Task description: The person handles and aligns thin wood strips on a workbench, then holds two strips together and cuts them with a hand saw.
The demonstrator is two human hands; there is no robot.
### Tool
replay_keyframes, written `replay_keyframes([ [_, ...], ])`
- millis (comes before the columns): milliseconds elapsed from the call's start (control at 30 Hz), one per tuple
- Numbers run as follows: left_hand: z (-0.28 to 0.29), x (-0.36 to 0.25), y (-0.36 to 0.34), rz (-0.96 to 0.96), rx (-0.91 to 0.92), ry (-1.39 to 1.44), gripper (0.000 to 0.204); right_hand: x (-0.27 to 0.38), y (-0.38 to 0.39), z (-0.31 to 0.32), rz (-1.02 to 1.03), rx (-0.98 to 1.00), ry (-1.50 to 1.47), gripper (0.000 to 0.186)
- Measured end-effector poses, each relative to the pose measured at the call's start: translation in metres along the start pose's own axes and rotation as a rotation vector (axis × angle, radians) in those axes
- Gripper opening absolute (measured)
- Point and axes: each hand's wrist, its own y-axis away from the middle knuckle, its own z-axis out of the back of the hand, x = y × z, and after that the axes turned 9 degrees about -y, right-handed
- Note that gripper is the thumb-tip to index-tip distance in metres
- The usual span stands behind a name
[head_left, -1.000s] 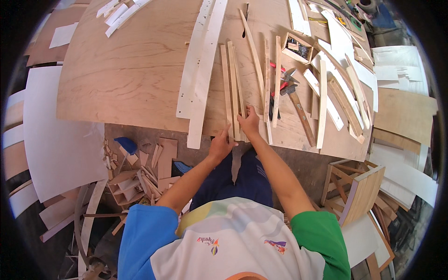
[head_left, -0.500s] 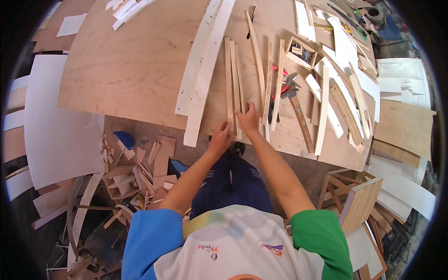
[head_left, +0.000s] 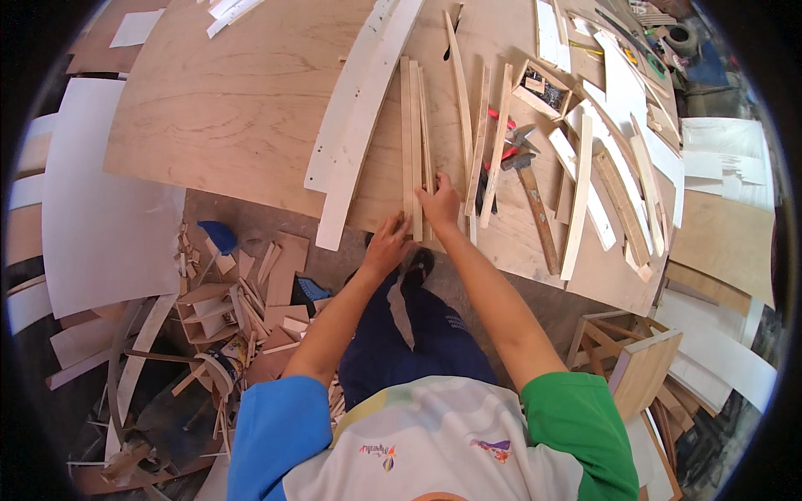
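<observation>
A group of narrow pale wooden strips [head_left: 415, 125] lies lengthwise on the plywood worktop [head_left: 234, 100]. My left hand [head_left: 391, 238] is closed at the near ends of the strips, by the worktop's front edge. My right hand [head_left: 439, 203] has its fingers wrapped on the right side of the same group, a little higher up. Long white boards [head_left: 351, 125] with small holes lie just left of the strips. Right of them are more loose strips [head_left: 504, 125], red-handled pliers [head_left: 520, 138] partly covered by wood, and a hammer [head_left: 536, 217] with a wooden handle.
A wooden box of small metal fasteners [head_left: 541, 88] and stacked white pieces [head_left: 618, 75] occupy the worktop's right side. A white sheet [head_left: 109, 209] is at left, offcuts [head_left: 276, 292] litter the floor below, and a wooden frame [head_left: 643, 367] stands lower right.
Both hands appear slightly higher in the picture, still on the strips, and the view has shifted a little. I see no clear movement of the strips relative to the worktop.
</observation>
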Motion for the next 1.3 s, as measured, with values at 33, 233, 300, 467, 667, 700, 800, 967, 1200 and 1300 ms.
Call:
replay_keyframes([
  [33,-0.001,0.0,-0.001,-0.004,-0.009,0.011,0.06,0.002,-0.001,0.001,0.003,-0.008,-0.006,0.059],
  [233,-0.005,0.004,-0.004,-0.027,-0.033,0.019,0.054,0.009,-0.004,0.008,-0.03,0.01,-0.01,0.061],
  [300,-0.007,0.004,0.0,0.007,-0.003,0.084,0.05,0.004,-0.002,0.005,-0.071,0.047,-0.01,0.062],
  [467,-0.011,0.005,-0.005,-0.023,-0.145,0.048,0.042,0.007,-0.001,0.004,-0.037,0.029,-0.049,0.062],
  [667,-0.011,0.004,-0.004,0.028,-0.123,0.096,0.046,0.0,0.007,0.002,0.204,-0.081,-0.069,0.055],
  [700,-0.008,0.003,-0.005,0.023,-0.127,0.097,0.047,-0.002,0.008,0.004,0.202,-0.083,-0.112,0.056],
  [800,-0.003,0.001,-0.01,0.055,-0.097,0.166,0.048,0.0,0.007,0.014,0.283,-0.076,-0.062,0.058],
  [967,-0.007,0.01,-0.01,0.01,-0.031,0.137,0.044,0.026,0.0,0.016,-0.003,0.115,0.043,0.059],
  [1200,-0.009,0.01,-0.014,-0.114,-0.13,0.018,0.039,0.005,-0.008,0.01,0.021,0.138,0.074,0.056],
  [1300,-0.01,0.011,-0.012,-0.075,-0.088,0.046,0.037,0.012,-0.003,0.018,0.113,-0.035,0.122,0.05],
])
